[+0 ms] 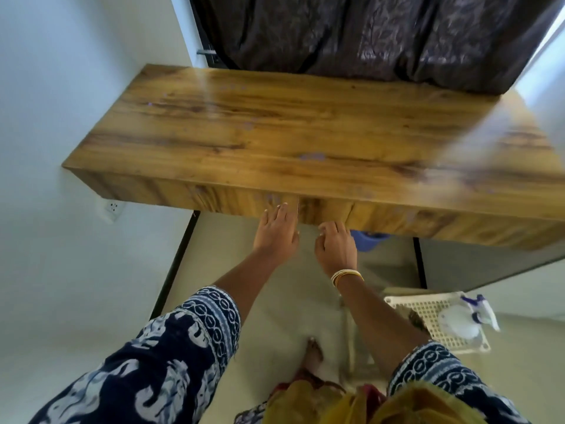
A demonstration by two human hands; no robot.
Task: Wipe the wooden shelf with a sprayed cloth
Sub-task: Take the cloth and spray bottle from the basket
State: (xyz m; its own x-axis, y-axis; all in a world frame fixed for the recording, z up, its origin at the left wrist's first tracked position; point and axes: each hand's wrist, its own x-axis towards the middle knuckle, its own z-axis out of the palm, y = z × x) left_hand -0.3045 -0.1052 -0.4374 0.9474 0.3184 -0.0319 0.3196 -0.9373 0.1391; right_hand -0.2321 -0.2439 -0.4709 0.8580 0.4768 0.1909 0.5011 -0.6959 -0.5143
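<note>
Hands sit low against the front face of the wooden shelf (pixel 275 127), both just under its top edge. The left hand (pixel 276 231) has its fingers laid out fairly straight, the tips touching the front panel beside a thin vertical seam, and holds nothing. The right hand (pixel 336 249) is just beside it, fingers bent downward at the lower edge of the panel; whether they hook under that edge or grip anything I cannot tell, as the fingertips are out of sight. My guess is that the panel is a pair of drawer or door fronts meeting at that seam, and the hands are feeling for it.

No cloth is visible in either hand. Behind the right hand, down by the right forearm, a white perforated basket (pixel 406 304) rests on something low, with a spray bottle (pixel 467 316) lying across it, probably parked within reach for wetting the cloth. Something blue (pixel 365 240) peeks out beneath the shelf just past the right hand; it is too hidden to name. The shelf's right end is blurred and washed out, and purple flecks dot the top.
</note>
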